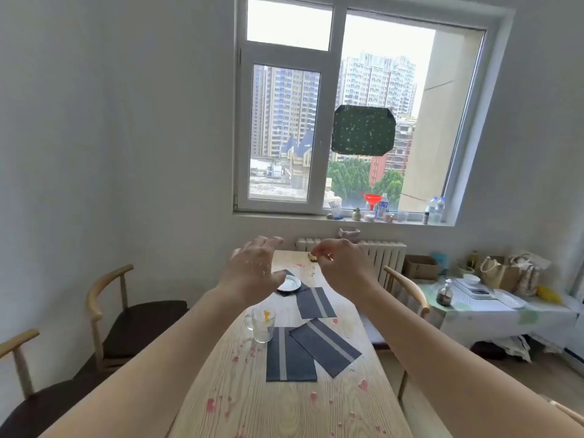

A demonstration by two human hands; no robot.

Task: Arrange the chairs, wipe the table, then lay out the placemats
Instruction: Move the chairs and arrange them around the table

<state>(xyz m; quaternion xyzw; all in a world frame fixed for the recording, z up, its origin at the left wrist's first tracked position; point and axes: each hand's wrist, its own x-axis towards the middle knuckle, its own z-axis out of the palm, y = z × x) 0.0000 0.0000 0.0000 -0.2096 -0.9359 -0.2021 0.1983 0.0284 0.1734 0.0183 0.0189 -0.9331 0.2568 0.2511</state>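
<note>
Plainly little was done: pink splotches dotted the pale wood-grain table (284, 412), unwiped, and two bentwood chairs (132, 320) with dark seats stood off its left side. Flat grey placemats (325, 349) with pale stripes lay askew, overlapping, beside a clear glass mug (262, 324). Beyond, the left hand (252, 270) hovered spread and empty; the right hand (344, 267) had its fingers curled, and whether it pinched anything could not be told

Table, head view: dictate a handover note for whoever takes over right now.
Left hand open, raised over the table.
Right hand fingers curled; unclear whether it pinches anything.
Four placemats lie askew mid-table, a plate on one, a glass mug beside them.
Pink stains on the wood: not wiped.
Left to do: wipe, straighten mats, check chairs.
</note>
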